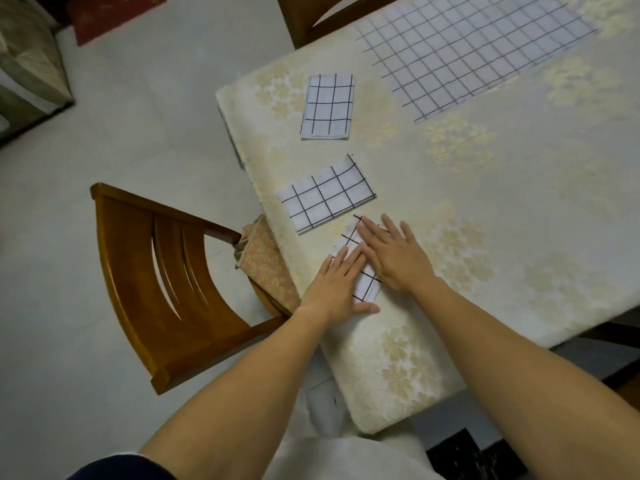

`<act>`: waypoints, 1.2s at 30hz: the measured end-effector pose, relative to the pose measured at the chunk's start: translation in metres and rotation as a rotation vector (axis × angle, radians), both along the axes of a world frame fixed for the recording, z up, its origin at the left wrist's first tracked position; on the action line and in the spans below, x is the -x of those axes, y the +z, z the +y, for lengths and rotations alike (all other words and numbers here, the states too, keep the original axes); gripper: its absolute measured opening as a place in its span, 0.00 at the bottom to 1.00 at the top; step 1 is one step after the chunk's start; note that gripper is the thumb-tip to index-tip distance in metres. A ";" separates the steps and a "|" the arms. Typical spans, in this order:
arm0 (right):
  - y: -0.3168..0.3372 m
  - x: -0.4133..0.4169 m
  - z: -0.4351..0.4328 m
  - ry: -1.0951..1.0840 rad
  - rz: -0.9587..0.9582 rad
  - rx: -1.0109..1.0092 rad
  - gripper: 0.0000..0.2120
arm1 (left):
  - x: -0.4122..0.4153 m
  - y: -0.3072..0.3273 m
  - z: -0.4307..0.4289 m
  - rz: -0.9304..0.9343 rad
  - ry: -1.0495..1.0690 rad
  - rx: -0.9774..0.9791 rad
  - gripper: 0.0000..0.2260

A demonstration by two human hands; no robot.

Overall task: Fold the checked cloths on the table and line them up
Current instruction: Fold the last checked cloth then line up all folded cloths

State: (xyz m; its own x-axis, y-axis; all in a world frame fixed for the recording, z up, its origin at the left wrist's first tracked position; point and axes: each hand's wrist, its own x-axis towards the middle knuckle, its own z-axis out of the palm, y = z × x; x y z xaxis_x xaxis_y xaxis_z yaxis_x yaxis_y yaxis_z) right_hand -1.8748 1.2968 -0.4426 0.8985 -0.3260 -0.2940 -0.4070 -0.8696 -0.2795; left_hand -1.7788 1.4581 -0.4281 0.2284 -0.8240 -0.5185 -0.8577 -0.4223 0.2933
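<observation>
Cream floral-clothed table, frame centre: left hand and right hand press flat, fingers straight, on small white black-checked cloth. Nearer folded cloth, farther folded cloth above it. Advice: smooth outward, square edges, align with those 2.
</observation>
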 end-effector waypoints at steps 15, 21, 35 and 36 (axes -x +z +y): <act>0.132 -0.096 0.120 -0.382 -0.244 -0.020 0.16 | -0.109 0.149 0.140 -0.047 0.304 0.312 0.22; 0.212 -0.196 0.257 -0.335 -0.476 -0.069 0.11 | -0.245 0.226 0.291 -0.304 0.555 0.441 0.17; 0.261 -0.406 0.433 -0.108 -0.611 -0.109 0.11 | -0.390 0.254 0.497 -0.291 0.800 0.601 0.10; 0.262 -0.420 0.436 -0.103 -0.608 -0.118 0.11 | -0.400 0.252 0.504 -0.277 0.814 0.587 0.10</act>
